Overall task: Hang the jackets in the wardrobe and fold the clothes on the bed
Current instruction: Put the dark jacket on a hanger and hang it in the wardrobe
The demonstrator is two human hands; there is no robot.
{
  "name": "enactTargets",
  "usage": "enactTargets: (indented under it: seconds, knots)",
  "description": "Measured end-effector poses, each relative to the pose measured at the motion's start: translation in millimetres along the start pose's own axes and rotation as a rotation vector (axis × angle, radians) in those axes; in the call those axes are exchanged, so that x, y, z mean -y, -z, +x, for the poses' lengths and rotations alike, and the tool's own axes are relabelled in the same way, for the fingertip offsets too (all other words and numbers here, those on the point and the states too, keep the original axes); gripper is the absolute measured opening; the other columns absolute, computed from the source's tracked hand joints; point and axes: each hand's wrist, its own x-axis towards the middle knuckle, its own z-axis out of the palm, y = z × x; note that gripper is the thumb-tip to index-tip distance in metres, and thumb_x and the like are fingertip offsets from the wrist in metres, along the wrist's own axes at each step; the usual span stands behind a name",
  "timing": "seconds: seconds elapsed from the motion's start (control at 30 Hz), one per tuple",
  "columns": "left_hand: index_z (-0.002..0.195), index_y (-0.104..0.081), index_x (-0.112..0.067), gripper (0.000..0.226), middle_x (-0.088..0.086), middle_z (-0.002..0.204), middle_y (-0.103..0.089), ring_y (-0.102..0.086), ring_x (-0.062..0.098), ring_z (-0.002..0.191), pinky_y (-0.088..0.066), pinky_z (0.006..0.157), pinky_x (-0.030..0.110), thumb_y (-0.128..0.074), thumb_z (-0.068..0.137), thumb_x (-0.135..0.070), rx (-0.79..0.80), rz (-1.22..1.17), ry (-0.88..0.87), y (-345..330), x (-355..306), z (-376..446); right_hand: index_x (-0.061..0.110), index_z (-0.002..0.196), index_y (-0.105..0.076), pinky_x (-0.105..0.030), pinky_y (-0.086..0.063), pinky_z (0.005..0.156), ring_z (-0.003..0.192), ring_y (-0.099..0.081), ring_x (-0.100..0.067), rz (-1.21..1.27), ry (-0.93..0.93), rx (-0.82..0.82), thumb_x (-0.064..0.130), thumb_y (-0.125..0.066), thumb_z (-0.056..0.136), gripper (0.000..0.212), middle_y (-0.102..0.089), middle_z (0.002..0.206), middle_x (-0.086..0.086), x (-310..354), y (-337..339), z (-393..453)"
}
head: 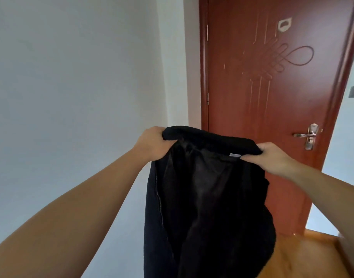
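Both fists clamp the jacket [208,197] collar, left hand [152,143] and right hand [272,157] apart; keep it level, shake flat, find a hanger

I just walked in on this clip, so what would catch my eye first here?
A black jacket hangs mid-frame, held up at its collar by the left hand and right hand. Behind it on the right stands a shut red-brown door with a metal handle.
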Motion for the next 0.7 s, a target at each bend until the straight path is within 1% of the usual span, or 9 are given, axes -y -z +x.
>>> enactTargets:
  seconds: [0.07,0.13,0.2,0.3,0.37,0.47,0.57,0.63,0.7]
  knots:
    - [0.075,-0.062,-0.013,0.038,-0.001,0.072,-0.061,-0.059,0.02,0.069,-0.049,0.064,0.031,-0.055,0.091,-0.047,0.086,0.21,-0.019,-7,12,8,0.034,0.076,-0.078,-0.008,-0.047,0.055,0.074,-0.072,-0.004,0.042,0.002,0.043,0.048,-0.082,0.06,0.021,-0.075,0.076,0.01,8,11,-9]
    - [0.07,-0.057,-0.018,0.037,0.0,0.075,-0.061,-0.06,0.023,0.074,-0.052,0.072,0.036,-0.054,0.091,-0.048,0.148,0.332,-0.041,-21,21,13,0.032,0.081,-0.079,-0.014,-0.052,0.061,0.079,-0.073,-0.008,0.095,-0.022,0.071,0.059,-0.081,0.046,0.044,-0.077,0.085,0.005,16,20,-10]
    - [0.07,-0.056,-0.02,0.031,0.0,0.077,-0.062,-0.061,0.024,0.078,-0.052,0.074,0.036,-0.055,0.091,-0.043,0.199,0.323,-0.067,-37,23,14,0.028,0.084,-0.078,-0.021,-0.054,0.064,0.083,-0.073,-0.013,0.183,-0.05,0.097,0.062,-0.082,0.043,0.054,-0.077,0.09,0.001,25,25,-10]
    - [0.07,-0.058,-0.016,0.015,-0.002,0.071,-0.062,-0.061,0.019,0.07,-0.045,0.057,0.025,-0.064,0.082,-0.025,0.312,0.246,-0.123,-62,16,11,0.026,0.077,-0.078,-0.023,-0.055,0.059,0.08,-0.074,-0.017,0.303,-0.065,0.102,0.068,-0.078,0.044,0.054,-0.076,0.089,-0.004,41,27,-9]
    - [0.082,-0.063,-0.016,0.009,-0.003,0.079,-0.066,-0.063,0.016,0.076,-0.044,0.058,0.018,-0.07,0.075,-0.017,0.427,0.087,-0.173,-84,4,4,0.025,0.07,-0.077,-0.025,-0.055,0.062,0.077,-0.074,-0.018,0.332,-0.055,0.089,0.069,-0.077,0.046,0.05,-0.076,0.084,-0.004,48,25,-8]
    - [0.104,-0.067,-0.028,0.028,-0.011,0.098,-0.072,-0.067,0.004,0.087,-0.052,0.069,0.013,-0.076,0.078,-0.023,0.584,-0.329,-0.149,-122,-17,-14,0.023,0.063,-0.074,-0.025,-0.055,0.058,0.068,-0.072,-0.017,0.358,-0.023,0.085,0.065,-0.077,0.055,0.043,-0.073,0.074,-0.003,51,22,-9]
    - [0.085,-0.073,-0.041,0.006,-0.021,0.087,-0.073,-0.068,-0.005,0.078,-0.048,0.061,0.006,-0.069,0.087,-0.038,0.7,-0.504,-0.102,-149,-35,-25,0.021,0.062,-0.073,-0.023,-0.054,0.054,0.066,-0.071,-0.018,0.32,0.0,0.057,0.058,-0.079,0.062,0.038,-0.073,0.073,-0.005,45,34,-17]
    - [0.084,-0.076,-0.038,0.012,-0.015,0.088,-0.075,-0.071,0.002,0.082,-0.052,0.068,0.013,-0.065,0.089,-0.043,0.651,-0.578,-0.094,-150,-44,-21,0.021,0.069,-0.077,-0.02,-0.054,0.055,0.072,-0.073,-0.018,0.3,-0.013,-0.017,0.056,-0.078,0.066,0.035,-0.076,0.08,-0.006,34,51,-24]
    - [0.093,-0.076,-0.025,0.02,-0.004,0.096,-0.076,-0.071,0.013,0.092,-0.056,0.082,0.027,-0.064,0.09,-0.041,0.557,-0.683,-0.093,-141,-59,-12,0.025,0.085,-0.078,-0.014,-0.053,0.065,0.084,-0.073,-0.014,0.221,-0.019,-0.059,0.053,-0.07,0.079,0.029,-0.076,0.089,0.0,18,69,-33]
